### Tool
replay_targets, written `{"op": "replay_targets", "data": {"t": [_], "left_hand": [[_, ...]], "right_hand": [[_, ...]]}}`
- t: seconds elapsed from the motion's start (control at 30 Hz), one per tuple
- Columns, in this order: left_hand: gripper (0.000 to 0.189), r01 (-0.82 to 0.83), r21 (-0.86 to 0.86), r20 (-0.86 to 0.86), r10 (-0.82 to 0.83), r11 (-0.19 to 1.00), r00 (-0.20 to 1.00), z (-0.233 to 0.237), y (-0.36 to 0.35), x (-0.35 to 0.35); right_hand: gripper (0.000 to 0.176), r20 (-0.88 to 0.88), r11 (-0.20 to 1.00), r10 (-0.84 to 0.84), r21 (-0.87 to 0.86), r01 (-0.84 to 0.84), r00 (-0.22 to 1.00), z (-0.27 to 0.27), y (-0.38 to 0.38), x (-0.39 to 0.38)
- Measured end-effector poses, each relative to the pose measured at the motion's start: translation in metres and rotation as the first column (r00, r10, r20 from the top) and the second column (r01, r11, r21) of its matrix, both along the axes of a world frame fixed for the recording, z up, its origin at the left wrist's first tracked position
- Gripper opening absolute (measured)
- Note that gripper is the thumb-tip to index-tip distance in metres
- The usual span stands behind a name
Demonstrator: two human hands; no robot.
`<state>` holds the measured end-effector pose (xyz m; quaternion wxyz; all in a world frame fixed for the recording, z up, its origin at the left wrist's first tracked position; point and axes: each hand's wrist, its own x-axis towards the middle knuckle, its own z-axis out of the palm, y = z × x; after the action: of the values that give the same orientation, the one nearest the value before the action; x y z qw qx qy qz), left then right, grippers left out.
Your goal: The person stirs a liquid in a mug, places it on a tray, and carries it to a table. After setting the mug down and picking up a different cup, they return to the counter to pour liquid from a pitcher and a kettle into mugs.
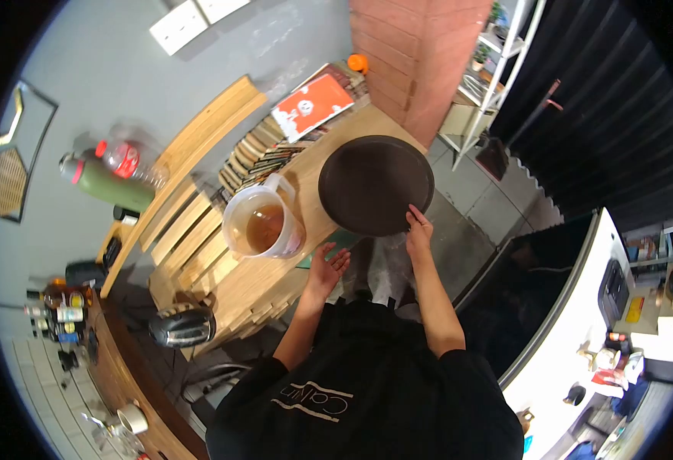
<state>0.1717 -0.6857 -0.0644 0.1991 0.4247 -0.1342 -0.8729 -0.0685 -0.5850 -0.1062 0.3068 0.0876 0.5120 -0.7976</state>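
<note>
A round dark brown serving tray (375, 184) is held flat at its near right rim by my right hand (419, 230), with the thumb on top. The tray's far left part overlaps the wooden table in view. My left hand (327, 270) is open in front of the table, palm turned up and fingers apart, with nothing in it. Near that hand, on the table (312, 167), stands a translucent plastic pitcher (237, 228) partly filled with brown liquid, its handle toward the back. A green flat piece (343, 238) shows partly between my left hand and the tray.
Rows of books (258, 156) line the table's back, with an orange-and-white booklet (311, 107) on top. An electric kettle (182, 327) stands at left. A green bottle (112, 181) and a plastic bottle sit on the ledge. A white counter (574, 322) lies at right.
</note>
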Motion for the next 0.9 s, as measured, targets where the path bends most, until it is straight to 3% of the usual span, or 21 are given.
{"op": "replay_targets", "data": {"t": [0.03,0.07,0.13,0.27,0.33,0.37,0.47,0.53,0.57,0.6,0.63,0.67,0.7,0.73,0.83,0.9], "left_hand": [[0.048,-0.004,0.060,-0.024,0.005,0.998,1.000,0.004,-0.001,-0.008],[0.048,0.035,0.060,-0.024,-0.033,0.998,0.999,0.007,-0.001,-0.016],[0.061,-0.017,0.169,0.020,0.014,0.985,1.000,0.014,0.000,-0.033],[0.068,0.185,0.189,0.033,-0.194,0.965,0.980,0.010,0.010,-0.071],[0.070,0.425,0.199,-0.336,-0.346,0.883,0.876,-0.008,0.017,-0.086],[0.070,0.498,0.200,-0.338,-0.418,0.844,0.843,-0.003,0.027,-0.097],[0.071,0.631,0.086,-0.268,-0.592,0.771,0.760,0.010,0.062,-0.128],[0.064,0.702,-0.014,-0.539,-0.597,0.712,0.594,-0.016,0.075,-0.153],[0.064,0.760,-0.013,-0.539,-0.645,0.650,0.542,-0.007,0.092,-0.162],[0.059,0.762,-0.300,-0.341,-0.811,0.574,0.476,0.013,0.108,-0.168],[0.054,0.718,-0.562,-0.113,-0.898,0.411,0.426,0.024,0.124,-0.175],[0.054,0.744,-0.565,-0.112,-0.927,0.356,0.358,0.018,0.136,-0.181],[0.048,0.878,-0.267,-0.407,-0.873,0.397,0.271,0.007,0.144,-0.185],[0.043,0.951,0.060,-0.650,-0.711,0.304,0.268,0.000,0.153,-0.189],[0.045,0.974,-0.002,-0.575,-0.797,0.226,0.183,0.036,0.194,-0.189],[0.047,0.989,0.018,-0.597,-0.792,0.149,0.130,0.033,0.209,-0.194]], "right_hand": [[0.036,-0.132,0.999,-0.026,0.036,0.031,0.991,0.004,0.013,-0.003],[0.036,-0.133,0.997,-0.065,0.036,0.070,0.989,0.008,0.030,-0.007],[0.038,-0.193,0.971,0.031,0.237,0.016,0.981,0.035,0.069,-0.008],[0.041,-0.247,0.948,-0.042,0.296,0.117,0.968,0.076,0.146,0.004],[0.040,-0.260,0.935,-0.123,0.294,0.199,0.958,0.105,0.189,0.021],[0.039,-0.275,0.931,-0.135,0.294,0.217,0.952,0.113,0.212,0.030],[0.034,-0.285,0.920,-0.288,0.183,0.347,0.914,0.121,0.286,0.066],[0.030,-0.354,0.888,-0.362,0.150,0.434,0.862,0.148,0.320,0.098],[0.030,-0.420,0.856,-0.374,0.186,0.482,0.827,0.157,0.336,0.116],[0.029,-0.462,0.823,-0.355,0.258,0.506,0.813,0.164,0.351,0.133],[0.029,-0.497,0.785,-0.328,0.330,0.525,0.803,0.172,0.364,0.151],[0.030,-0.449,0.722,-0.265,0.494,0.484,0.853,0.183,0.379,0.170],[0.027,-0.444,0.674,-0.245,0.560,0.481,0.862,0.195,0.386,0.187],[0.024,-0.508,0.634,-0.298,0.527,0.566,0.808,0.199,0.390,0.200],[0.017,-0.605,0.492,-0.393,0.497,0.714,0.692,0.216,0.399,0.233],[0.021,-0.599,0.434,-0.457,0.495,0.752,0.658,0.214,0.414,0.252]]}}
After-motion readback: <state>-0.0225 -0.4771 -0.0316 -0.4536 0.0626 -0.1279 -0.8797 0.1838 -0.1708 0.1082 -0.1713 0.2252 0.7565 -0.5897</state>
